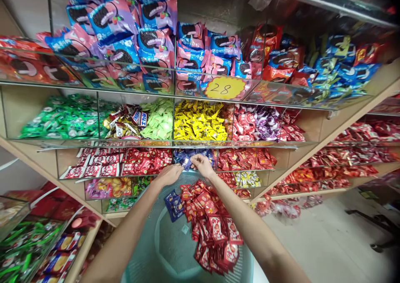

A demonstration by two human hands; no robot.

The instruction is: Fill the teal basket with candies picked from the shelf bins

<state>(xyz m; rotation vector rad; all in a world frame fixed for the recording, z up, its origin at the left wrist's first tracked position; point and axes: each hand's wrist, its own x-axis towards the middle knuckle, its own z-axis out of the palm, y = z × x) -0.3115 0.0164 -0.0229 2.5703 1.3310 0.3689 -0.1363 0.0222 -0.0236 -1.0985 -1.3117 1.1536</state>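
Observation:
A small blue snack packet (186, 163) is between my two hands at the front of the blue packet compartment. My left hand (170, 174) has its fingers closed at the packet's left edge, and my right hand (201, 165) pinches its right side. Behind them lie more blue packets (206, 154). Below my hands stands a teal plastic basket (140, 249). Inside it, red snack packets (215, 224) are piled on the right, beside a few dark blue packets (174, 205).
Glass-fronted shelves surround the hands, with red packets (146, 160) on the left and more red packets (237, 159) on the right. Yellow sweets (200, 120) fill a bin above. A price tag (225, 87) reads 28. A black chair base (375, 229) stands on the floor at right.

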